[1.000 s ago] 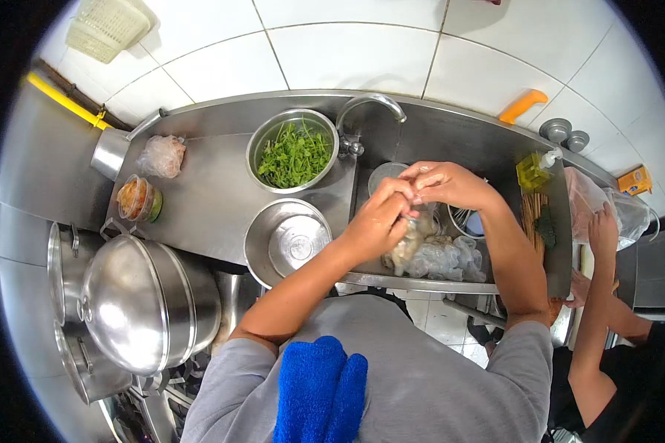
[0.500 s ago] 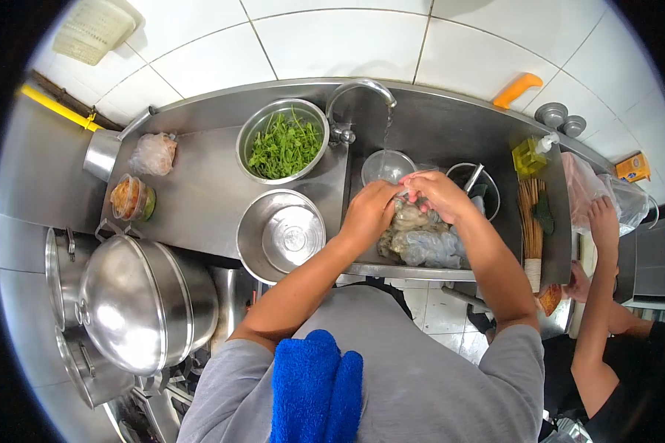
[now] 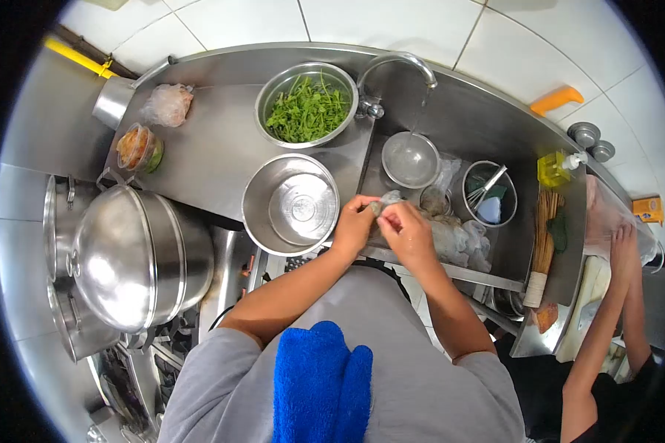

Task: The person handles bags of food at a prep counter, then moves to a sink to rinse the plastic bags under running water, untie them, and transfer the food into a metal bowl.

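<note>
Above the front edge of the sink, my left hand (image 3: 355, 224) and my right hand (image 3: 408, 230) are close together, both with fingers pinched. Between the fingertips is a small greyish piece (image 3: 377, 207), too small and covered to name. A wet, pale translucent bit (image 3: 391, 197) shows just behind it. Beneath and beside my right hand, clear plastic bags (image 3: 459, 244) with greyish contents lie in the sink (image 3: 495, 255). To the left of my left hand stands a steel pot (image 3: 255, 214), nothing visible inside it.
The running faucet (image 3: 403, 60) pours into a bowl (image 3: 411, 160). A steel bowl of green leaves (image 3: 309, 111) stands on the counter. A bucket (image 3: 471, 210) holds a whisk (image 3: 488, 187). A bamboo brush (image 3: 544, 247) leans at right, near another person's hands (image 3: 622, 244). Lidded pot (image 3: 118, 258) at left.
The view has shifted, with the counter higher in the picture. My hands have moved from over the bags towards the sink's front left, still together. The other person's hands have come together.
</note>
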A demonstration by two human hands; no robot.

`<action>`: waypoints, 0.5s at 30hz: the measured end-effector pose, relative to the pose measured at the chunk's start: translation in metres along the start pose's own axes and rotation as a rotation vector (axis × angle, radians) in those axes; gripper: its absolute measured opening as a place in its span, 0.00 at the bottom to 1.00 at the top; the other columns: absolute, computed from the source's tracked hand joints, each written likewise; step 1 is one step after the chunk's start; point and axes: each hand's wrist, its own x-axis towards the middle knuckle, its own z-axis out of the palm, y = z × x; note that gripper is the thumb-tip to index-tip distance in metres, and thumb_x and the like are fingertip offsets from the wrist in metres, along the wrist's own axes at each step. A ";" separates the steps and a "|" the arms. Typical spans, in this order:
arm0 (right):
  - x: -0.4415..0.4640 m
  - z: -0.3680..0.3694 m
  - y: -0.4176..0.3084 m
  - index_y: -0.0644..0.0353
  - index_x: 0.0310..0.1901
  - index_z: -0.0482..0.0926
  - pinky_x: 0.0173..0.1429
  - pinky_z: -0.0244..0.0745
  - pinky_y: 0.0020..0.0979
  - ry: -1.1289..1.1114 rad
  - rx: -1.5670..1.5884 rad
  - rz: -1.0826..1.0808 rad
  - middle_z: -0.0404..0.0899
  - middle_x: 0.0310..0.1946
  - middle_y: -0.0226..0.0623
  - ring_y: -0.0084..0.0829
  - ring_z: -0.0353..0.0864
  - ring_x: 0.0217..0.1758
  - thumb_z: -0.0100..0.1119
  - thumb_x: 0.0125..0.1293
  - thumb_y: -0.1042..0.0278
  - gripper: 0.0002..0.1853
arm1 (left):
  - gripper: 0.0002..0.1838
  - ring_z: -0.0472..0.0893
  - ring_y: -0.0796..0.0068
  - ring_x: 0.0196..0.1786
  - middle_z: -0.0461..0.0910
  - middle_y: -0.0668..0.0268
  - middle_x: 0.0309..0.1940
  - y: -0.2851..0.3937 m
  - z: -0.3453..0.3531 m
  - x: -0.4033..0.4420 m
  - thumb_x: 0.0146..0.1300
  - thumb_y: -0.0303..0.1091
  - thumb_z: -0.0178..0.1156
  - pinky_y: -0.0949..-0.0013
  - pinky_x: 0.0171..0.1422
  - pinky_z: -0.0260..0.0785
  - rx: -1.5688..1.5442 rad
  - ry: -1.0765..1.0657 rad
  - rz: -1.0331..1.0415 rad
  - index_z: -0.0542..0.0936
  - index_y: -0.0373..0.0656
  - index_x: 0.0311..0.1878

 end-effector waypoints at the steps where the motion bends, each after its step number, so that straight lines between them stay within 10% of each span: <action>1: 0.000 0.010 0.005 0.61 0.34 0.72 0.34 0.72 0.34 -0.004 0.005 -0.002 0.73 0.31 0.39 0.35 0.77 0.31 0.62 0.52 0.76 0.09 | 0.08 0.76 0.81 0.36 0.79 0.65 0.36 -0.003 -0.006 0.003 0.62 0.29 0.55 0.77 0.42 0.69 0.002 0.007 0.001 0.77 0.36 0.43; 15: 0.046 0.091 0.032 0.64 0.36 0.74 0.44 0.73 0.30 0.343 0.160 -0.027 0.71 0.42 0.42 0.36 0.76 0.39 0.61 0.49 0.79 0.11 | 0.06 0.73 0.76 0.46 0.74 0.62 0.49 0.011 -0.020 0.041 0.62 0.27 0.55 0.75 0.52 0.67 -0.034 0.265 0.268 0.77 0.35 0.38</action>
